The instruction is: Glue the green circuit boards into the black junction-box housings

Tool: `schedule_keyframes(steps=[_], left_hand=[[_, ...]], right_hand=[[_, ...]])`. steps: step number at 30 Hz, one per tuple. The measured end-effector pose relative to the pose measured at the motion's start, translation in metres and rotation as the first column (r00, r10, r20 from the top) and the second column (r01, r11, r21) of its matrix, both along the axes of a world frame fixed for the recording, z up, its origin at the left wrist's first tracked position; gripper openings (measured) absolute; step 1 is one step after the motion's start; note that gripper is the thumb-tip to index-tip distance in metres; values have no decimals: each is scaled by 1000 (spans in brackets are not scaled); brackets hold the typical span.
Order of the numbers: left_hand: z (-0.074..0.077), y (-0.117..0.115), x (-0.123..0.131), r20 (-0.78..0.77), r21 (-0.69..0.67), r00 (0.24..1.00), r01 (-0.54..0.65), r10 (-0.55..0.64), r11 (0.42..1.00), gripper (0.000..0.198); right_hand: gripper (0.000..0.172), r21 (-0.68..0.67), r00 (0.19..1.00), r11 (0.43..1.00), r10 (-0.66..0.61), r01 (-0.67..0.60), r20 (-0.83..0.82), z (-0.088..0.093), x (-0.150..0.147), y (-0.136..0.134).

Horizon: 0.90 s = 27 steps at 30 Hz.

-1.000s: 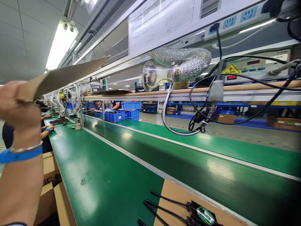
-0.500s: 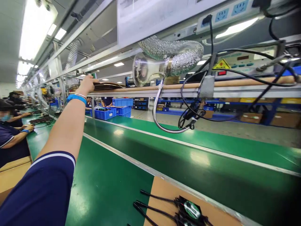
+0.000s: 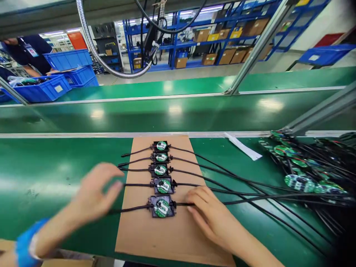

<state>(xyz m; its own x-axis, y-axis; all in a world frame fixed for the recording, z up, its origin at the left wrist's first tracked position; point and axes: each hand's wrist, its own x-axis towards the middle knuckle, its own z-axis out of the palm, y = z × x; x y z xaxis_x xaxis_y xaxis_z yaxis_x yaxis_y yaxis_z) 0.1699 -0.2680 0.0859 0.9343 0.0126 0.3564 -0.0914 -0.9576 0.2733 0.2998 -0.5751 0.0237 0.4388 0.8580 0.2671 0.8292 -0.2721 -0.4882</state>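
Observation:
A brown cardboard sheet [image 3: 172,233] lies on the green bench, carrying a row of several black units with green round circuit boards [image 3: 161,207] and black cables running left and right. My left hand [image 3: 93,194] hovers over the sheet's left edge, blurred, with fingers spread apart and nothing in it. My right hand [image 3: 207,213] rests on the sheet to the right of the nearest unit, fingers laid flat on its black cable [image 3: 236,202].
A heap of more green boards with black cables [image 3: 300,174] lies at the right. A white paper strip [image 3: 243,147] sits near the conveyor belt [image 3: 172,111]. Blue bins [image 3: 41,87] and another person stand at far left. A flexible metal hose [image 3: 105,63] hangs overhead.
The view dropped from the overhead shelf to the bench. My left arm came down from the shelf, the cardboard it held left behind, and both hands are over the sheet.

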Motion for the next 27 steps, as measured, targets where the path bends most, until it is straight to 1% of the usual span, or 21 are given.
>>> schedule_keyframes(steps=[2,3,4,5,6,7,8,10,12,15,18,21,24,27], left_hand=[[-33,-26,-12,-172,-88,978,103,-117,991,25],[-48,-37,-14,-249,-125,957,122,-150,985,25],[-60,-46,-15,-300,-142,942,114,-153,983,22],[-69,-52,-15,-323,-144,937,93,-136,985,15],[-74,-57,-15,-319,-153,940,72,-118,986,6],[-76,-59,-15,-306,-177,946,56,-109,983,4],[-75,-60,-16,-285,-218,952,48,-111,975,9],[-69,-60,-18,-242,-317,962,42,-124,947,12],[-62,-59,-21,-225,-379,966,30,-124,925,13],[-59,-62,-22,-267,-401,958,-8,-109,916,14],[-63,-67,-18,-318,-396,941,-20,-116,918,17],[-67,-70,-13,-347,-382,929,-18,-125,924,18],[-68,-70,-9,-387,-360,915,-33,-117,932,18],[-68,-69,-6,-423,-359,899,-50,-115,932,19]], right_hand=[[19,-33,1000,999,17,-17,-1,-12,-4,12],[19,-46,1000,999,21,-21,6,-18,-5,16],[17,-48,1000,999,24,-23,14,-23,-6,17],[16,-35,999,999,31,-30,22,-27,-6,17],[15,-6,999,999,40,-40,27,-30,-7,16],[16,31,998,998,55,-56,26,-31,-7,13],[16,74,997,994,77,-79,22,-30,-8,10],[18,137,992,983,125,-126,15,-23,-10,3],[19,119,987,980,162,-161,-1,-12,-14,-1],[16,-25,980,981,192,-194,-53,7,-19,0],[17,-169,974,962,196,-213,-113,20,-21,6],[19,-284,967,930,189,-233,-174,25,-19,16],[18,-390,964,888,178,-243,-196,27,-14,26],[15,-467,965,851,155,-240,-213,29,-9,34]])
